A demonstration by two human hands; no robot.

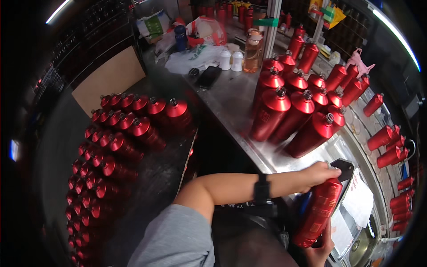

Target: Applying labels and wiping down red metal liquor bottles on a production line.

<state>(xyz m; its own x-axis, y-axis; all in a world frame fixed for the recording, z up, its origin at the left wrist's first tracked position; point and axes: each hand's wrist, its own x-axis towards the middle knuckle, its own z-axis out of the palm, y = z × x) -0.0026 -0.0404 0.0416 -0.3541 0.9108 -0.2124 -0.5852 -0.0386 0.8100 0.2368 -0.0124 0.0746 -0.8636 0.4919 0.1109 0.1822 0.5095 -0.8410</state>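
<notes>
A glossy red bottle with gold-toned markings is tilted in front of me at the lower right. My left hand is closed round its neck end, which the fingers hide. Lower down, my right hand grips the bottle near its base; part of that hand is behind it. Just beyond my left hand, a group of similar red bottles stands on the metal table, their necks uncapped and clear or dark. White paper sheets lie right beside the held bottle.
Rows of red bottles stand on a dark surface at my left. A curved conveyor carrying more bottles runs along the right. Farther back are a phone, two white containers, an amber drink bottle and plastic bags.
</notes>
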